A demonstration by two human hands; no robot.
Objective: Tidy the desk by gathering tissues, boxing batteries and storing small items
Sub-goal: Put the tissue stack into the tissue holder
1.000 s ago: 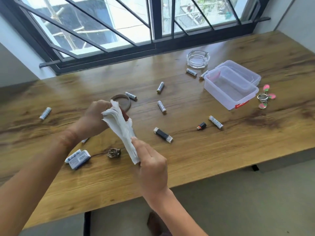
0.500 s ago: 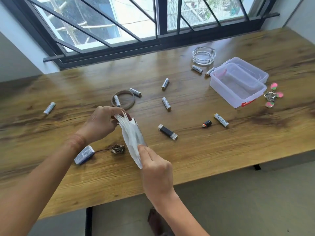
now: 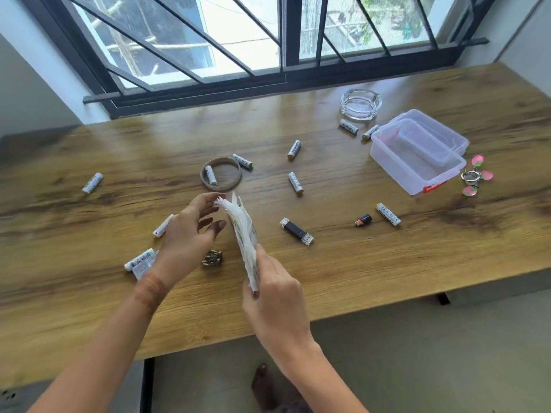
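Well apart from the box (image 3: 396,169), tissues (image 3: 243,231) gathered in hand.
Right hand (image 3: 277,296) pinches them, left hand (image 3: 186,236) fingers (image 3: 205,201) hang loose; batteries (image 3: 295,182) and flash drive (image 3: 296,231) lie outside it.

Bare counter (image 3: 387,263) runs wide along the near edge at right. Toward the plastic box (image 3: 417,171), a USB stick (image 3: 296,231), a small adapter (image 3: 364,219) and scattered batteries (image 3: 295,182) lie low across the way, with gaps between.
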